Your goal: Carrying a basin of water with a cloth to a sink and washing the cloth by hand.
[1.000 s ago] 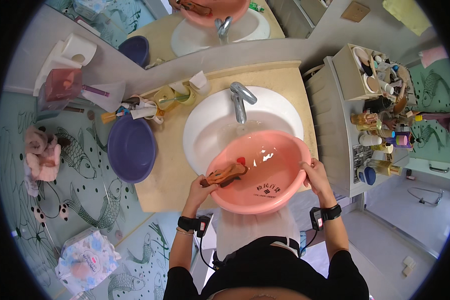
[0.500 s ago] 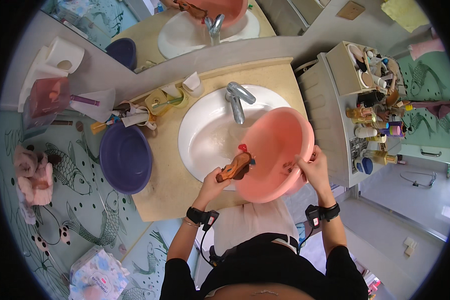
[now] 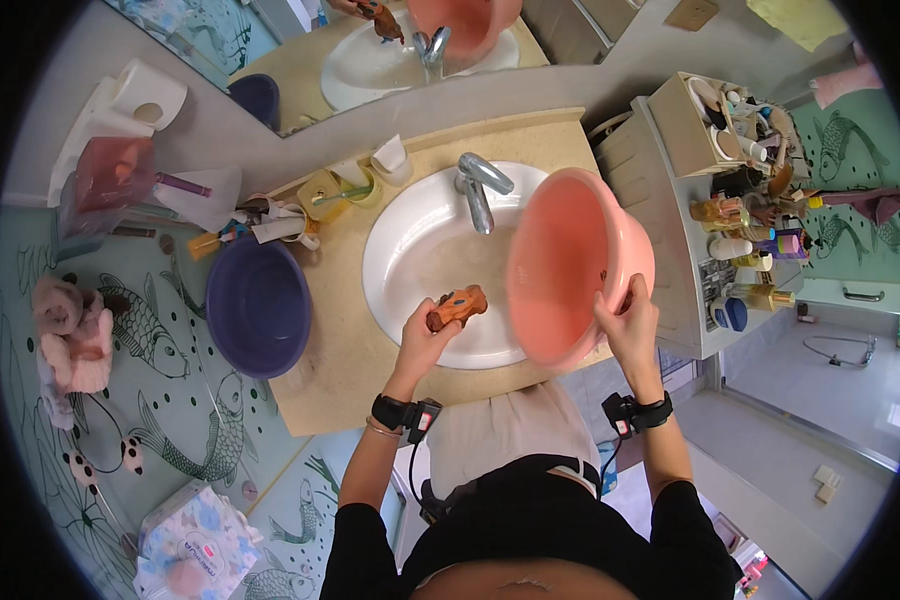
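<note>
My left hand grips a small orange-brown toy-like object with darker patches, held over the front of the white sink basin. What exactly it is I cannot make out. At the right, my right hand clasps the rim of a pink plastic washbasin, thumb inside and fingers outside. The washbasin is tilted on its side, its mouth turned left toward the sink. Some cloudy water lies in the sink. Above it stands a chrome faucet, with no stream visible.
A purple basin sits left of the beige counter. Cups and toothbrushes line the counter's back left. Bottles crowd the white washing machine on the right. A mirror rises behind the counter.
The pink washbasin has tipped further upright and moved right, off the sink's middle. The orange-brown object has come out from over the washbasin's mouth and its red bit no longer shows.
</note>
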Demonstrator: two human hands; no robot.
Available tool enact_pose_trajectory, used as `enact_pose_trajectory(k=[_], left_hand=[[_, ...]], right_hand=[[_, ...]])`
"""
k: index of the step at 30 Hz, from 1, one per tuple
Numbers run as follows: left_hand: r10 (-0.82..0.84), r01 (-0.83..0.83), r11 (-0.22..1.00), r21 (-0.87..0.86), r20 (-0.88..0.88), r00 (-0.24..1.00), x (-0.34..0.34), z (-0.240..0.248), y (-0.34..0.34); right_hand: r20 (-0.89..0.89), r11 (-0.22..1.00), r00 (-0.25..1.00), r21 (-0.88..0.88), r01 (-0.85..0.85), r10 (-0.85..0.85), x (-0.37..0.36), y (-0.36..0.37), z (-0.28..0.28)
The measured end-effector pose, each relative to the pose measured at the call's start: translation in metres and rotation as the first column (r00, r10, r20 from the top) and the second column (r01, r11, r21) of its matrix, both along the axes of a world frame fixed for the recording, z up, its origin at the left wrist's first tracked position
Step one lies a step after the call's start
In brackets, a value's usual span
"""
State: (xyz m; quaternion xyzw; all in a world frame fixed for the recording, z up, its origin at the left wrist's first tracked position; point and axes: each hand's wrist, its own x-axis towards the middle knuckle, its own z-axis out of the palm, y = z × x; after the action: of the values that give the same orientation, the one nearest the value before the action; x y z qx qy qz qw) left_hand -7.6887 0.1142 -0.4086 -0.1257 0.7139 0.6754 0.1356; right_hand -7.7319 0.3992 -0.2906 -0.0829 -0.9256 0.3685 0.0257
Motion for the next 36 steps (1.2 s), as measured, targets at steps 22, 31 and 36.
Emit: enact_pose_trajectory(k=[22, 31, 36], left_hand=[[0.231, -0.248, 0.965, -0.086, -0.171, 0.958, 0.012, 0.052, -0.012], [0.243, -0.249, 0.968, -0.026, -0.146, 0.959, 0.011, 0.045, -0.020], [0.257, -0.268, 0.962, -0.053, -0.155, 0.954, 0.014, 0.041, -0.028]], right_hand=[[-0.247, 0.833, 0.820, 0.367, -0.413, 0.515, 0.027, 0.008, 0.015], [-0.170, 0.778, 0.806, 0.432, -0.456, 0.566, 0.025, 0.022, 0.001], [-0.123, 0.950, 0.950, 0.159, -0.268, 0.288, 0.017, 0.032, -0.006]])
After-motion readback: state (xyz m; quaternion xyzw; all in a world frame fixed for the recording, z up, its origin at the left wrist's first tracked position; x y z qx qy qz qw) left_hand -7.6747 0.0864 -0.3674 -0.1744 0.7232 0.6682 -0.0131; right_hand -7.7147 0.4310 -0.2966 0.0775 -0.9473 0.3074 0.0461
